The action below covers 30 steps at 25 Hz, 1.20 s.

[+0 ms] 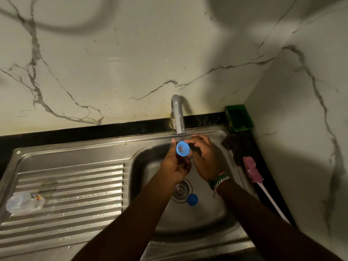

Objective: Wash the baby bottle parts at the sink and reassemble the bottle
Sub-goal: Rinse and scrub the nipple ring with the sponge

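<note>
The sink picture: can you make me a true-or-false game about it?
1. The left hand holds a blue cup-shaped part under the tap. True.
2. Another blue part lies in the basin beside the drain. True.
3. The clear bottle stands inside the basin. False: it lies on the ribbed draining board.
4. The pink brush is in the right hand. False: it rests on the sink's right edge.
</note>
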Available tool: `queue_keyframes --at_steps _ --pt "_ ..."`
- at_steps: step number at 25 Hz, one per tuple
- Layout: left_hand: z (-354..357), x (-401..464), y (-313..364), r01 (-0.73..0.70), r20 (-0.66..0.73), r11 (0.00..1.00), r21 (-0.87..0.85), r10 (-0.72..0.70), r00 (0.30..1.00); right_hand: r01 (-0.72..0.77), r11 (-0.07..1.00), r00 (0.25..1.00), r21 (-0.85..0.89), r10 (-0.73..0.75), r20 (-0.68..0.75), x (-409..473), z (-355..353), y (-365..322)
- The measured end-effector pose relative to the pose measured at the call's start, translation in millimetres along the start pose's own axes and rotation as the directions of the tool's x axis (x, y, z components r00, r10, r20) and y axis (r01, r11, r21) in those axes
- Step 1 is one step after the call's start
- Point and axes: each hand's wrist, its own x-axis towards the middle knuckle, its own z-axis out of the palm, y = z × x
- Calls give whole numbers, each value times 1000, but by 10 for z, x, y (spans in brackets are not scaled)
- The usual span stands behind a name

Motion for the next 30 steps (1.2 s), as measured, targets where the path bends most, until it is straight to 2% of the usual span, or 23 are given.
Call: queue_keyframes --at_steps 3,5,8,10,13,16,17,18,19,20,21,22,24,26,27,28,29,30 --pt "-16 -86 -77 22 7 1000 18 -23 1000 37 993 999 -110 -39 -14 -134 -56 12" --pt "-27 -148 -70 26 28 1000 3 -26 999 93 971 995 -222 -84 51 -194 -55 -29" --pt "0 -235 -6 -4 30 1000 14 4 1000 62 936 997 -347 -43 61 -279 -17 -62" --pt "-23 -265 22 -47 2 999 20 47 999 61 926 998 -373 -52 35 -344 45 -123" --pt "-93 -283 -36 -113 4 992 52 113 994 2 970 1000 -241 5 30 -411 112 -181" --pt "-95 -354 -58 -168 -34 979 117 173 984 -39 973 995 -228 59 82 -419 110 -101" --pt "-79 -405 -47 -218 -47 964 153 227 973 -60 990 993 -128 72 97 -409 114 -83" --pt "-85 -426 -50 -312 -41 925 215 327 944 -156 985 980 68 145 140 -411 87 -144" --pt "-105 -432 -59 -436 1 843 316 459 888 -299 896 948 330 238 211 -411 65 -231" --pt "-136 -446 -74 -563 95 712 419 582 807 -479 700 877 530 355 323 -400 49 -324" --pt "-176 -460 -94 -662 210 569 488 660 722 -602 478 795 639 430 427 -404 41 -380" --pt "-218 -455 -108 -721 301 456 522 693 655 -671 326 722 666 490 488 -408 31 -406" --pt "-267 -442 -95 -753 389 319 576 702 596 -705 224 663 673 546 513 -407 13 -402" --pt "-292 -423 -58 -745 413 260 614 699 584 -703 157 642 694 561 523 -404 -13 -446" --pt "-305 -406 -38 -738 398 257 624 709 582 -702 180 644 689 573 507 -395 15 -433" --pt "-325 -389 -18 -729 369 261 633 726 580 -685 292 673 667 604 427 -378 36 -410" --pt "-335 -387 5 -720 338 266 641 744 576 -646 457 725 611 616 306 -366 36 -401" --pt "-346 -397 30 -713 320 269 647 754 574 -547 655 820 521 545 175 -360 47 -360"
